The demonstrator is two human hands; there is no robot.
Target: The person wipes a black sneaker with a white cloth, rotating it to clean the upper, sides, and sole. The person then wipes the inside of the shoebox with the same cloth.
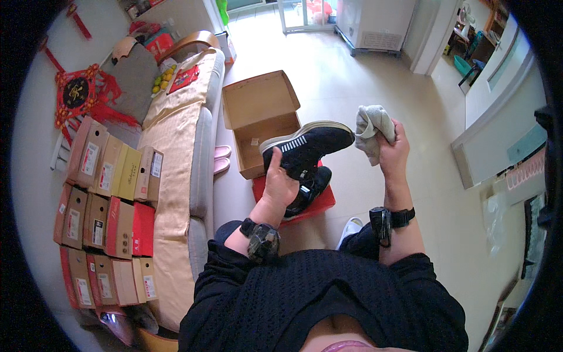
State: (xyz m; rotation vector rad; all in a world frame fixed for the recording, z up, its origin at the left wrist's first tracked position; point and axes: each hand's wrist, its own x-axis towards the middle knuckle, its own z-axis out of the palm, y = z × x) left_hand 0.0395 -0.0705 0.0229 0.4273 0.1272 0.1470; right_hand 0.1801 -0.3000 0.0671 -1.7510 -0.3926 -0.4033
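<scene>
My left hand [280,185] grips a black sneaker [314,143] with a pale sole and a row of white stripes. The shoe is turned on its side, its sole facing away from me. In my right hand [393,152] is a bunched grey cloth [373,130], close to one end of the shoe. Below the held shoe a second black sneaker [313,191] rests on a red box [325,204]. Beyond it an open cardboard shoebox [246,147] has its lid flipped back, with a small white piece inside.
Along the left runs a sofa [167,193] with stacked shoeboxes [105,167] on it. Pink slippers [222,158] lie on the floor beside the sofa. Yellow fruit [165,79] and a red packet [184,79] sit farther up. A white door [501,70] stands at right.
</scene>
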